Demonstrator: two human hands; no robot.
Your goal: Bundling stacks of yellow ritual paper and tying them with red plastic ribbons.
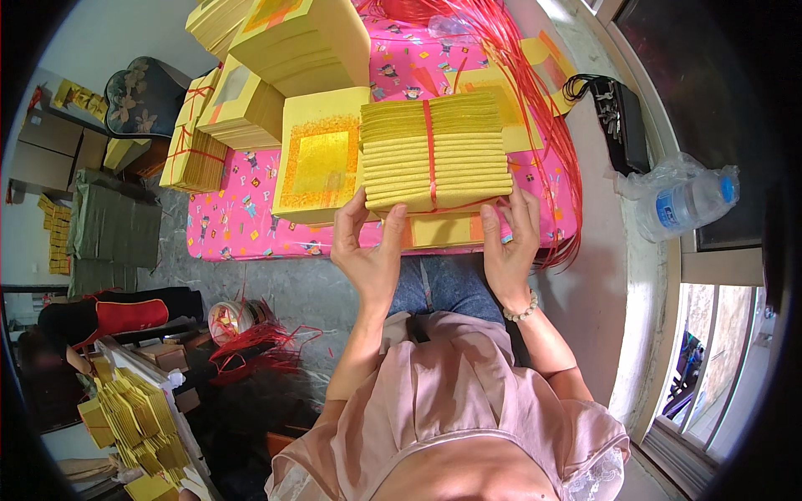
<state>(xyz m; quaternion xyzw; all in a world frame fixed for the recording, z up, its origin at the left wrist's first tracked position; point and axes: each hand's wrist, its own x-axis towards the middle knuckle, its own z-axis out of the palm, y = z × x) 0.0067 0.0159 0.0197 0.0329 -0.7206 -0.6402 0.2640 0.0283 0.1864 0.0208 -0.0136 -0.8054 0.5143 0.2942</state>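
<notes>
Between my two hands is a thick bundle of folded yellow paper (470, 163), with a red ribbon tied round its middle. My left hand (368, 246) grips its near left corner, thumb at the near face and fingers at the side. At the near right corner, my right hand (511, 244) grips it in the same manner. Under the bundle, part of another yellow sheet (443, 233) shows at the table's near edge. A stack of yellow sheets with a gold and orange square (322, 167) lies just left of the bundle.
Taller stacks of yellow paper (313, 46) and red-tied bundles (194, 159) stand far left on the pink patterned tablecloth (251, 238). Long red ribbons (547, 125) hang down the right side. A water bottle (689, 204) and black bag (620, 125) sit on the sill. Another person works lower left.
</notes>
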